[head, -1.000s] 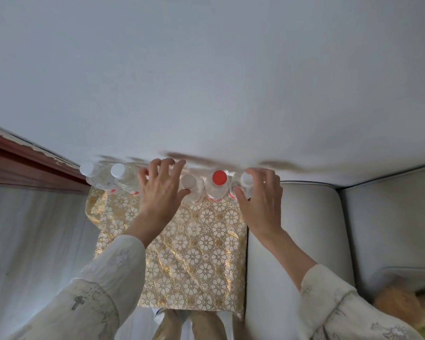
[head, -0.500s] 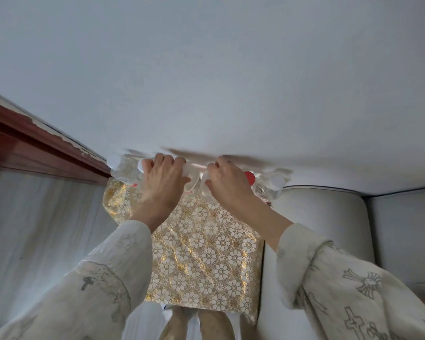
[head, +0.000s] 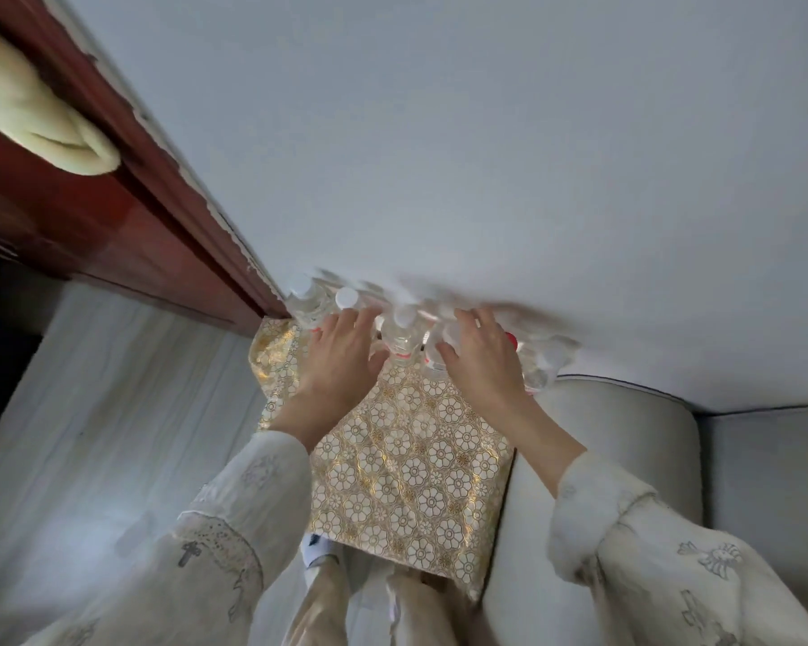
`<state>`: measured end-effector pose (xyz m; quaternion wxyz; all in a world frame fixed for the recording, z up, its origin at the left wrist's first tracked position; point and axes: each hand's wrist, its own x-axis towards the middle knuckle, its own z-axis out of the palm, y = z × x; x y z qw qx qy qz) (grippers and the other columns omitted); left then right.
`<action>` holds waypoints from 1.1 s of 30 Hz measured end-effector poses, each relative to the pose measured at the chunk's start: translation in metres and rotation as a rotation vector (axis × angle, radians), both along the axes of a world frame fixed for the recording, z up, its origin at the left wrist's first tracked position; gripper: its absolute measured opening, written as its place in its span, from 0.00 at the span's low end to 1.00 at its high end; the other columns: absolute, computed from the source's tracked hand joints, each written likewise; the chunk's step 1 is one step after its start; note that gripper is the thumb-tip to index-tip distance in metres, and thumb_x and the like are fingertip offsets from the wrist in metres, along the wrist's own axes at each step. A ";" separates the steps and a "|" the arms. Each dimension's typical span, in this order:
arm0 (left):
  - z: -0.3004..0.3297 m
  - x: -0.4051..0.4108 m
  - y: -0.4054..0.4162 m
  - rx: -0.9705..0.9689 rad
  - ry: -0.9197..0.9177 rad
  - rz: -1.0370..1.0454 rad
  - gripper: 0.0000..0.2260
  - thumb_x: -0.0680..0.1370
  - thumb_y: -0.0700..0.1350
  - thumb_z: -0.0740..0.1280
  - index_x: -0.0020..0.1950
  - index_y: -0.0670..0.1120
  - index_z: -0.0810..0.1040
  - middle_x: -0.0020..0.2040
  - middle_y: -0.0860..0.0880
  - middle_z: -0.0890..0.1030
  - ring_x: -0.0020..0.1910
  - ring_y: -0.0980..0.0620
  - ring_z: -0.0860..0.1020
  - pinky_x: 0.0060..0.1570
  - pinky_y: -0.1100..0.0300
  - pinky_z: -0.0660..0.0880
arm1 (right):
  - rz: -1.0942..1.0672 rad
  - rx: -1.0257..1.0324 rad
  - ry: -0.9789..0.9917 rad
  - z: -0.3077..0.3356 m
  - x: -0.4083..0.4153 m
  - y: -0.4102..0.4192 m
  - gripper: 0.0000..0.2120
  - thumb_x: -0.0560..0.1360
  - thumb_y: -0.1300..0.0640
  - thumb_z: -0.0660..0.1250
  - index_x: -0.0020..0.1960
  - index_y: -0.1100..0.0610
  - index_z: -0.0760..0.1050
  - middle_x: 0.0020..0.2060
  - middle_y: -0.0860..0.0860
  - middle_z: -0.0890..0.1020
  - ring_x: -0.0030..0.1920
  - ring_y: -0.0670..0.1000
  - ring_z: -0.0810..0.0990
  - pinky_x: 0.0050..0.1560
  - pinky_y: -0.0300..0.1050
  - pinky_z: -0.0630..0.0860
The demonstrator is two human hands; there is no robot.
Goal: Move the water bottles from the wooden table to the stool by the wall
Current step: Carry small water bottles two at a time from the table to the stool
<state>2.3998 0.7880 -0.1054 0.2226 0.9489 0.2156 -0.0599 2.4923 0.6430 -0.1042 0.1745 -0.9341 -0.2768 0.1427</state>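
Bottles (head: 400, 331) — at least five — on stool (head: 407, 463); left hand (head: 341, 361) and right hand (head: 479, 361) splayed flat against them.

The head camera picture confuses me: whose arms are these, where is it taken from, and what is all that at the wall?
No machine here: these are a person's own arms in pale sleeves, filmed by a wide-angle camera worn on the head that looks forward and down, so the room seems bent. The left hand and the right hand reach toward a row of clear water bottles standing against the white wall. The bottles stand at the far edge of a stool covered with a gold flowered cloth. Most caps are white; one red cap peeks out beside the right hand. Both hands lie on the bottles with fingers fairly straight; whether either really grips one is too blurred to tell. A grey sofa sits to the right, a reddish wooden frame to the left.
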 end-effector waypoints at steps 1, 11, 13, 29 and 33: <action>0.008 -0.014 0.000 -0.065 -0.016 0.044 0.22 0.77 0.47 0.63 0.69 0.45 0.62 0.65 0.42 0.70 0.65 0.43 0.68 0.66 0.48 0.65 | 0.013 0.021 -0.022 0.011 -0.009 0.002 0.21 0.75 0.53 0.63 0.65 0.60 0.66 0.62 0.58 0.71 0.60 0.58 0.72 0.57 0.49 0.69; 0.140 -0.228 0.034 -0.147 -0.207 0.481 0.18 0.77 0.47 0.64 0.65 0.46 0.69 0.60 0.45 0.77 0.55 0.50 0.76 0.54 0.61 0.69 | 0.576 0.269 0.015 0.160 -0.161 0.097 0.17 0.76 0.54 0.61 0.63 0.59 0.70 0.58 0.56 0.77 0.58 0.53 0.75 0.63 0.49 0.71; 0.176 -0.286 0.047 -0.067 -0.299 0.573 0.16 0.76 0.45 0.64 0.63 0.45 0.71 0.58 0.46 0.78 0.56 0.50 0.77 0.52 0.67 0.67 | 0.683 0.352 0.046 0.194 -0.212 0.125 0.17 0.75 0.54 0.63 0.62 0.58 0.71 0.57 0.55 0.78 0.58 0.54 0.75 0.61 0.51 0.71; 0.330 -0.855 -0.090 0.376 -0.614 1.458 0.12 0.76 0.42 0.65 0.59 0.47 0.75 0.48 0.50 0.80 0.46 0.53 0.79 0.47 0.63 0.74 | 1.553 0.641 0.432 0.325 -0.786 0.157 0.10 0.73 0.56 0.67 0.54 0.56 0.77 0.44 0.52 0.81 0.45 0.50 0.78 0.51 0.48 0.76; 0.338 -0.962 -0.165 0.495 -0.649 1.707 0.11 0.76 0.42 0.65 0.58 0.48 0.76 0.46 0.54 0.80 0.45 0.58 0.79 0.42 0.75 0.72 | 1.800 0.660 0.534 0.344 -0.922 0.125 0.12 0.73 0.56 0.67 0.55 0.57 0.77 0.46 0.53 0.82 0.46 0.50 0.80 0.53 0.49 0.77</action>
